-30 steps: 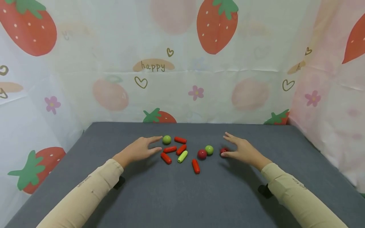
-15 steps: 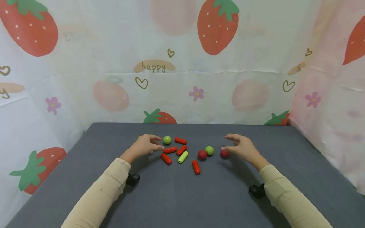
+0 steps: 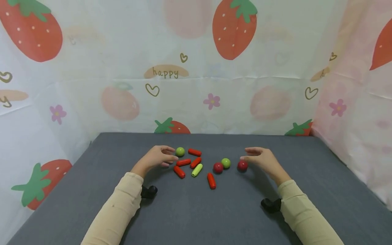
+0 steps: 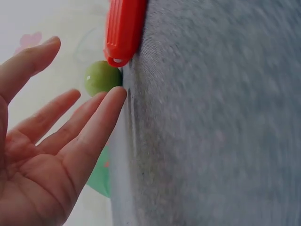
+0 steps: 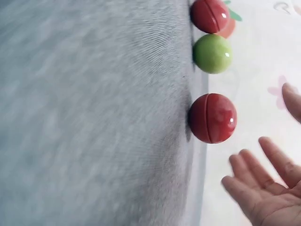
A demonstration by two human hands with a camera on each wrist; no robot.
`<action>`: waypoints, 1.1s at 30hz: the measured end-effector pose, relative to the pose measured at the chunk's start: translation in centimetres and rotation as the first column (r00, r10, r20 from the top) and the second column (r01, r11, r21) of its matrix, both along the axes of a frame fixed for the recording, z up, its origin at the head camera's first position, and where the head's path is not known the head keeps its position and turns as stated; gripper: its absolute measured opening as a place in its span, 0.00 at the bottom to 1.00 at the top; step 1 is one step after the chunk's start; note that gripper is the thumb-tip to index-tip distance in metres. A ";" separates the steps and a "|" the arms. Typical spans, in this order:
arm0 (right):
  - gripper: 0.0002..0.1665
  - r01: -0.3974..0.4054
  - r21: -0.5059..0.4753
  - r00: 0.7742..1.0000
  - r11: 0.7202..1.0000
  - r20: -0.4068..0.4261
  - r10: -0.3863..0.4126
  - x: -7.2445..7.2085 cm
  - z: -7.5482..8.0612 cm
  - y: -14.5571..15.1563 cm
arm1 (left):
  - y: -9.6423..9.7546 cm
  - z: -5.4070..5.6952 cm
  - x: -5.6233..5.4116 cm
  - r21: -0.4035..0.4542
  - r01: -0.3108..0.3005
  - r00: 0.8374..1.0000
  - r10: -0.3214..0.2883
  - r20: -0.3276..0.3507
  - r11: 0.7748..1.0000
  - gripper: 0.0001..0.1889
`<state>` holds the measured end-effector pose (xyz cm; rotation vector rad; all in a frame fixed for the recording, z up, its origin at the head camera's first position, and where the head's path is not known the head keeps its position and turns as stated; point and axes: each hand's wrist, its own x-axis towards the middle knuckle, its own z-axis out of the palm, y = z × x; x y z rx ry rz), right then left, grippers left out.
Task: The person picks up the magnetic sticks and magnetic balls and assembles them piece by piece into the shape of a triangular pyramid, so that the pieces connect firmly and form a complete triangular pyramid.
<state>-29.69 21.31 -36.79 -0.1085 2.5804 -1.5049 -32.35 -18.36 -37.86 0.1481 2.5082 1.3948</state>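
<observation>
Head view: recorded left hand [image 3: 154, 158], spread, gripping nothing, just beside far green ball [image 3: 180, 151] on grey table [image 3: 196, 214]; could not tell whether touching. Also recorded right hand [image 3: 264, 163], likewise spread and holding nothing, near rightmost red ball [image 3: 242, 166] on same table; shown apart in right wrist view. Called, by judgement, for low, even pinch from opposite sides, guarding against rolling. Read on backdrop [image 3: 229, 83]: "happy", in tan oval [image 3: 166, 71]; noted cut-off lettering at sides, no legible brand on either ball.
</observation>
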 end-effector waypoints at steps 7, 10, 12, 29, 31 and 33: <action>0.41 0.036 -0.044 0.998 0.998 0.057 -0.034 -0.4 -0.4 -0.4 | 0.1 -0.5 0.1 0.116 -0.008 0.999 0.003 0.045 0.993 0.28; 0.40 0.040 -0.055 0.997 0.998 0.062 -0.036 -0.4 -0.5 -0.4 | 0.5 -0.6 0.1 0.123 -0.008 0.999 0.002 0.044 0.992 0.26; 0.39 0.040 -0.064 0.997 0.997 0.068 -0.036 -0.5 -0.6 -0.4 | 0.6 -0.6 0.1 0.127 -0.008 0.999 0.003 0.042 0.992 0.25; 0.36 0.042 -0.060 0.992 0.997 0.122 -0.034 -1.0 -1.5 -0.4 | 1.0 -1.5 0.3 0.072 -0.015 1.000 0.015 0.005 0.997 0.23; 0.35 0.035 -0.047 0.992 0.998 0.124 -0.029 -0.9 -1.5 -0.3 | 1.2 -1.5 0.3 0.066 -0.015 1.000 0.015 0.001 0.998 0.23; 0.35 0.026 -0.043 0.992 0.999 0.125 -0.020 -0.9 -1.5 -0.3 | 1.3 -1.6 0.3 0.052 -0.013 1.000 0.014 -0.006 0.999 0.22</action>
